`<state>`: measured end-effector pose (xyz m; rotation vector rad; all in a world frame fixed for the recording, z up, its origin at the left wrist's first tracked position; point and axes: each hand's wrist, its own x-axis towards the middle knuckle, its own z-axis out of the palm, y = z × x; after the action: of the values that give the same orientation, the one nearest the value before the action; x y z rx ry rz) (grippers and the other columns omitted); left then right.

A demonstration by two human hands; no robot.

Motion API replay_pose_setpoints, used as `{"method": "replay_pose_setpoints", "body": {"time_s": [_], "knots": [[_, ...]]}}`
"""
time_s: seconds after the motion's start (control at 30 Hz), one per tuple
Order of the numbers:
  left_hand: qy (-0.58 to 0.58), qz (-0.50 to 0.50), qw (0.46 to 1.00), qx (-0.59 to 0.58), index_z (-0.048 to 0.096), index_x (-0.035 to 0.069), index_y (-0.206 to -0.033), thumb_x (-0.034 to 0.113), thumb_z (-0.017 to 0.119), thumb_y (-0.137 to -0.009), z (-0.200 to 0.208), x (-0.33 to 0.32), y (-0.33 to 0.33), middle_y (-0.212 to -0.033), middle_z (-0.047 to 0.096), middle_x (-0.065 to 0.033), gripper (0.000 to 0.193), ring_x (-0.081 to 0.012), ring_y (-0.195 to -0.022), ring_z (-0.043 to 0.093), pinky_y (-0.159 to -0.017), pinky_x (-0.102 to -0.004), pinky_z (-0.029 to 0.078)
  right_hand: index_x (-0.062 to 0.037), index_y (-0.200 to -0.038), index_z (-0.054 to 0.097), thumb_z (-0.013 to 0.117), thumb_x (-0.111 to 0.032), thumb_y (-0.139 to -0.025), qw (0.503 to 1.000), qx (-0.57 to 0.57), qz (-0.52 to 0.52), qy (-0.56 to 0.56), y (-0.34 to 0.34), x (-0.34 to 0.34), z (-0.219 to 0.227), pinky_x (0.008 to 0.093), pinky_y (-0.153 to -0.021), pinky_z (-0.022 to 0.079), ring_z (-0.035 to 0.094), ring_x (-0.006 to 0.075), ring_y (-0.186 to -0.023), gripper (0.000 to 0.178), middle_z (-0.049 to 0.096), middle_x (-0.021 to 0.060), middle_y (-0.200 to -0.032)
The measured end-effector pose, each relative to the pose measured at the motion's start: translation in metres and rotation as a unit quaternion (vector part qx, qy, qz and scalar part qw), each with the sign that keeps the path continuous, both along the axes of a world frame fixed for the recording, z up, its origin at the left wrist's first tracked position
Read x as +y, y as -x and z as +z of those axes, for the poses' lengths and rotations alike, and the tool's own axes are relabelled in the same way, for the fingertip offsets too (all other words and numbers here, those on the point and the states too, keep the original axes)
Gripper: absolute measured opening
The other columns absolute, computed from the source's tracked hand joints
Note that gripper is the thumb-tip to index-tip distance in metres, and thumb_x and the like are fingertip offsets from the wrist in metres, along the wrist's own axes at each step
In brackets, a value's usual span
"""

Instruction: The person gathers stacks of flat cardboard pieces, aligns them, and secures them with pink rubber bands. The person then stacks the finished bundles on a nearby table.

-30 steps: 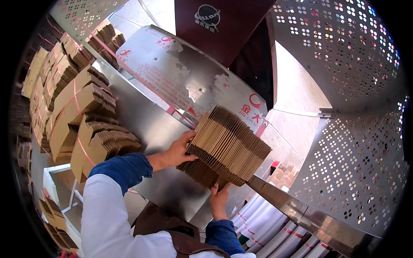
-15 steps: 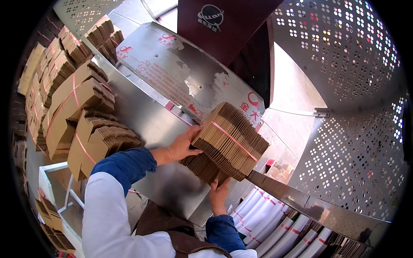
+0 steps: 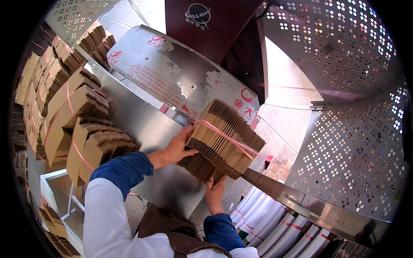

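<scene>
Both my hands grip a bundle of folded brown cardboard pieces (image 3: 234, 137), held over the metal table with its layered edges facing up. Around it runs a pink strap (image 3: 215, 130), whose strands spread apart toward the right end. My left hand (image 3: 180, 145) clasps the bundle's left end, its thumb on the near side. Below the near edge, my right hand (image 3: 215, 192) is closed on a cardboard flap of the bundle, with its thumb raised. The fingers beneath the cardboard are hidden.
Several strapped cardboard bundles (image 3: 71, 114) stand along the left. A metal table (image 3: 129, 107) and a printed metal panel (image 3: 172, 79) lie beyond my hands. Perforated metal guards (image 3: 340, 150) curve round the right, above white rolls (image 3: 262, 210). A dark red box-shaped housing (image 3: 202, 38) stands behind.
The view has shifted slightly, so the scene sits a little further left. On the bundle the pink strap now shows as separate strands. Both hands keep their hold.
</scene>
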<state>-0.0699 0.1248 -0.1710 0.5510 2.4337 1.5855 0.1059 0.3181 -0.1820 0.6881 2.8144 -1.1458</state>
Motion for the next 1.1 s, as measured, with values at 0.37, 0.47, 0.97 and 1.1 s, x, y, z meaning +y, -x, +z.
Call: {"method": "replay_pose_setpoints", "body": {"time_s": [0.37,0.47,0.97,1.1], "knots": [[0.025,-0.006,0.999,0.042,0.031,0.007,-0.139,0.023,0.080,-0.068,-0.001,0.010,-0.004,-0.136,0.037,-0.0193,0.088,-0.0402,-0.124,0.041,-0.102,-0.0441,0.039,0.0176,-0.138,0.019,0.052,-0.020,-0.092,0.998,0.004,-0.027,0.052,0.004,-0.005,0.016,0.0426,-0.090,0.045,0.058,0.0436,-0.103,0.069,0.055,0.0365,-0.113],[0.049,-0.003,0.999,0.010,0.030,0.007,-0.139,0.024,0.079,-0.070,0.005,0.003,-0.008,-0.137,0.035,-0.0191,0.087,-0.0401,-0.124,0.041,-0.101,-0.0442,0.040,0.0218,-0.135,0.022,0.055,-0.020,-0.089,0.998,0.063,-0.006,0.006,0.003,-0.010,0.006,0.0471,-0.079,0.048,0.059,0.0489,-0.092,0.071,0.058,0.0391,-0.099],[-0.033,0.021,0.998,-0.039,0.032,0.005,-0.136,0.012,0.080,-0.068,0.005,0.004,-0.004,-0.130,0.044,-0.0176,0.083,-0.0339,-0.121,0.048,-0.101,-0.0384,0.041,0.0141,-0.137,0.024,0.057,-0.024,-0.090,1.000,-0.018,-0.014,0.000,0.005,-0.003,0.005,0.0505,-0.066,0.049,0.060,0.0499,-0.079,0.069,0.062,0.0333,-0.084],[-0.021,0.054,0.998,-0.015,0.031,0.002,-0.136,0.014,0.080,-0.069,0.005,-0.019,-0.038,-0.130,0.045,-0.0180,0.084,-0.0321,-0.121,0.048,-0.101,-0.0382,0.041,0.0113,-0.131,0.032,0.058,-0.022,-0.089,0.999,0.013,-0.005,0.039,-0.020,-0.010,-0.014,0.0531,-0.065,0.047,0.060,0.0503,-0.079,0.060,0.062,0.0330,-0.086]]}}
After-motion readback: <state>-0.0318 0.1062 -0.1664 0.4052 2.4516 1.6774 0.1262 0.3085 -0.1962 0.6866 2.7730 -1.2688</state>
